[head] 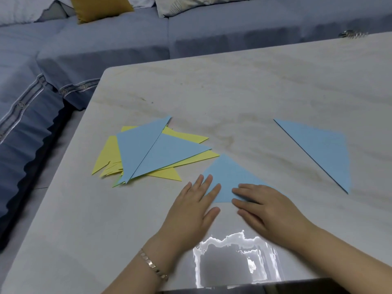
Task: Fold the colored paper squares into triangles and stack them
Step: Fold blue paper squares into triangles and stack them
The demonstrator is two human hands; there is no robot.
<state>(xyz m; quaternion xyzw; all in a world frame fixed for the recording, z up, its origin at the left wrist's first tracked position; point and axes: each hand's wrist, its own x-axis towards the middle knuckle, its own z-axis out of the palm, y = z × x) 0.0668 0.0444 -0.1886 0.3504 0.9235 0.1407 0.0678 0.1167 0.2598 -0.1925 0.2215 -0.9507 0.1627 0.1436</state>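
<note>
A light blue paper folded into a triangle (228, 177) lies near the table's front, its apex pointing away from me. My left hand (194, 205) lies flat with straight fingers pressing its left part. My right hand (267, 205) lies flat on its right part, fingers pointing left along the lower edge. To the left sits a loose pile of folded triangles: two blue ones (152, 149) on top of several yellow ones (108, 155). Another blue paper (320, 149) lies alone at the right; whether it is folded I cannot tell.
The pale marble-look table (233, 88) has its left edge beside a blue sofa (84, 39) with a mustard cushion (99, 7). A small shiny metal object (352, 34) sits at the far right edge. A bright glare patch (233, 257) lies near the front.
</note>
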